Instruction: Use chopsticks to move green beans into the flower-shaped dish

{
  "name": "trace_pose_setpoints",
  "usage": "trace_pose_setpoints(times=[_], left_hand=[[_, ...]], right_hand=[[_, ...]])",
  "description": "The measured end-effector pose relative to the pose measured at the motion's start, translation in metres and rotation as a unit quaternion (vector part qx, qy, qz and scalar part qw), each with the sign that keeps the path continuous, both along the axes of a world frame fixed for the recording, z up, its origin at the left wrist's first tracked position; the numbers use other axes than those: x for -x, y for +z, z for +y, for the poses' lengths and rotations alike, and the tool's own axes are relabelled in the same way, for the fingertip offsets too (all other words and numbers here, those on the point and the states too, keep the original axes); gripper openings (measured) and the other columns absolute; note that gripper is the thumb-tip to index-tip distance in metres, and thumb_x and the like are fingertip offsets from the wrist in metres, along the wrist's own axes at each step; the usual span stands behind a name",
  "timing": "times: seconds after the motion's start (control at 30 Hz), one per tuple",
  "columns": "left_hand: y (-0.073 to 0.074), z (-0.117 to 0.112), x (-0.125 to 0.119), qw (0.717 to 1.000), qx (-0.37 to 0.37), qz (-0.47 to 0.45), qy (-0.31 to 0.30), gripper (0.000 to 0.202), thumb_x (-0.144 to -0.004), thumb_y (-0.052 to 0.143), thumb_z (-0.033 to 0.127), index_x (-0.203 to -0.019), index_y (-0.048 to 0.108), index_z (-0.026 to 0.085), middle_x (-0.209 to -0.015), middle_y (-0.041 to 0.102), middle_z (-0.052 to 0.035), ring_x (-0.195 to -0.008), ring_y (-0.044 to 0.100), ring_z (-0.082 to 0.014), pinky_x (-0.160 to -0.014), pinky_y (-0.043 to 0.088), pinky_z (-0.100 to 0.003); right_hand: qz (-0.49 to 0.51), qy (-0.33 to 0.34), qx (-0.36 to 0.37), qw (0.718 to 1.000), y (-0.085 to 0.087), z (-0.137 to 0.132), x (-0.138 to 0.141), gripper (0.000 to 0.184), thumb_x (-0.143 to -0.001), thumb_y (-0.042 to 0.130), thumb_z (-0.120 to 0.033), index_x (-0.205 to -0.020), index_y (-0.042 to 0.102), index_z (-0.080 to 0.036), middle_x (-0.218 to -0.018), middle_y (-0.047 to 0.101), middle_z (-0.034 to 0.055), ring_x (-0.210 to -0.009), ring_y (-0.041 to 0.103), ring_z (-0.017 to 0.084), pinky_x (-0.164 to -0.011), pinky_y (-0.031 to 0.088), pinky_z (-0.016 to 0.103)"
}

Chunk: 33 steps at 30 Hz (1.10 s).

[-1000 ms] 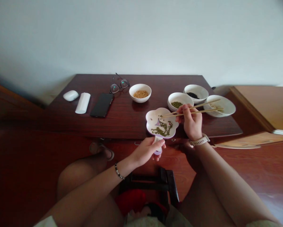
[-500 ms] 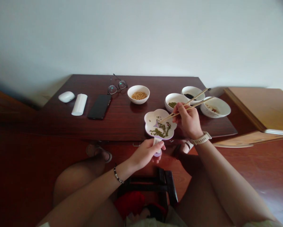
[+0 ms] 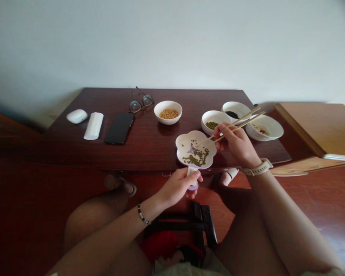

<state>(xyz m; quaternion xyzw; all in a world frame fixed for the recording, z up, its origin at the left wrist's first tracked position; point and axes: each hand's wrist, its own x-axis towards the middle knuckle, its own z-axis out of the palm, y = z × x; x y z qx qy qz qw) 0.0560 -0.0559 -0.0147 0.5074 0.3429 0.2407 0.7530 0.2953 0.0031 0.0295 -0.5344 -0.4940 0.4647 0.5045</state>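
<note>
My left hand (image 3: pixel 184 184) is closed round the short handle of a white, flower-shaped dish (image 3: pixel 181 145) with a lilac edge. Small green beans (image 3: pixel 195 160) lie scattered over its bottom. In my right hand (image 3: pixel 235 142) is a pair of wooden chopsticks (image 3: pixel 247 118), their tips apart and down over the beans in the dish. Whether the tips grip a bean is too small to tell. Just behind the dish stands a white bowl (image 3: pixel 207 115) holding green beans, partly covered by my right hand.
A bowl of black beans (image 3: pixel 238 105) and a bowl with pale and reddish bits (image 3: pixel 273 132) stand at the right. Yellow beans fill a bowl (image 3: pixel 168 119) mid-table. Glasses (image 3: pixel 140 103), a phone (image 3: pixel 119 128), a white cylinder (image 3: pixel 93 125) and a white rounded case (image 3: pixel 77 116) lie left.
My right hand has shifted slightly right and the chopstick tips have spread apart over the dish. My left hand keeps its hold on the handle. The view has tilted a little.
</note>
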Motion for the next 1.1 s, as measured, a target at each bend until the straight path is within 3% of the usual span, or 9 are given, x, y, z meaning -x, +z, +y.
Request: trace_pose_setpoints(times=[0.33, 0.57, 0.73, 1.1], left_hand=[[0.002, -0.002, -0.004, 1.000, 0.005, -0.020, -0.005, 0.041, -0.104, 0.052, 0.055, -0.097, 0.062, 0.015, -0.061, 0.059, 0.0013, -0.050, 0.055, -0.0117, -0.048, 0.039, -0.021], [-0.009, -0.004, -0.006, 0.999, -0.012, -0.030, 0.012, 0.040, -0.106, 0.050, 0.055, -0.095, 0.058, 0.017, -0.059, 0.058, 0.0024, -0.050, 0.055, -0.0113, -0.049, 0.038, -0.021], [-0.016, -0.005, -0.002, 0.998, -0.035, -0.030, 0.038, 0.040, -0.107, 0.049, 0.058, -0.098, 0.055, 0.019, -0.062, 0.057, 0.0037, -0.053, 0.053, -0.0110, -0.051, 0.037, -0.021], [-0.010, -0.007, 0.001, 0.997, -0.051, -0.031, 0.045, 0.041, -0.107, 0.050, 0.059, -0.098, 0.054, 0.019, -0.061, 0.054, 0.0048, -0.053, 0.049, -0.0104, -0.053, 0.035, -0.022]], right_hand=[[-0.014, -0.020, -0.029, 0.999, -0.005, -0.005, -0.007, 0.041, -0.100, 0.065, -0.057, -0.083, 0.068, -0.020, -0.064, 0.068, 0.0021, -0.052, 0.062, 0.012, -0.047, 0.049, 0.021], [0.025, -0.059, -0.105, 0.992, 0.002, -0.010, -0.005, 0.042, -0.104, 0.060, -0.056, -0.082, 0.070, -0.021, -0.060, 0.067, 0.0015, -0.050, 0.061, 0.012, -0.047, 0.048, 0.023], [-0.016, -0.098, -0.143, 0.985, 0.009, -0.018, 0.007, 0.049, -0.106, 0.052, -0.061, -0.082, 0.072, -0.023, -0.068, 0.070, 0.0034, -0.057, 0.068, 0.016, -0.054, 0.055, 0.028], [-0.132, -0.100, -0.182, 0.969, 0.016, -0.027, 0.018, 0.047, -0.106, 0.053, -0.059, -0.084, 0.073, -0.023, -0.070, 0.069, 0.0029, -0.057, 0.064, 0.014, -0.056, 0.052, 0.029]])
